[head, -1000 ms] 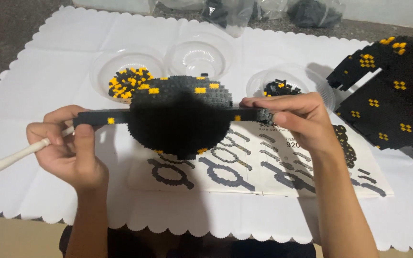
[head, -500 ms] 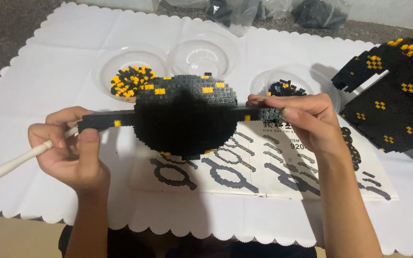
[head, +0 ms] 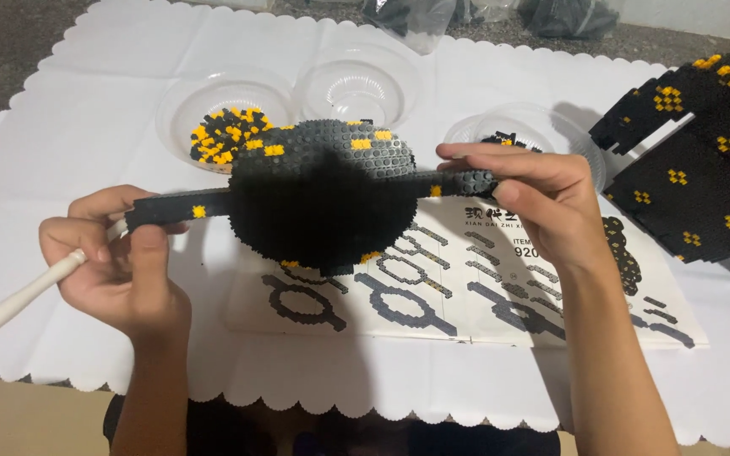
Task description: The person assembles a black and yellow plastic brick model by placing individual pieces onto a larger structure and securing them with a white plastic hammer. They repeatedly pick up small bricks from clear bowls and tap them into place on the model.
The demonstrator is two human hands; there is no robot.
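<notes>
My left hand [head: 120, 274] and right hand [head: 542, 203] pinch the ends of a largely built black brick model [head: 323, 198] above the instruction sheet [head: 483, 295], loose bricks [head: 226, 135] left in the far-left bowl.

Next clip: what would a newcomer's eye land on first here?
The black brick-built model with yellow studs, held in mid-air at the centre: the left hand grips its left bar end, the right hand pinches the right end. Under it lies an instruction sheet on a white scalloped mat. A larger black-and-yellow build lies at the right edge, and a clear bowl of loose bricks behind.
</notes>
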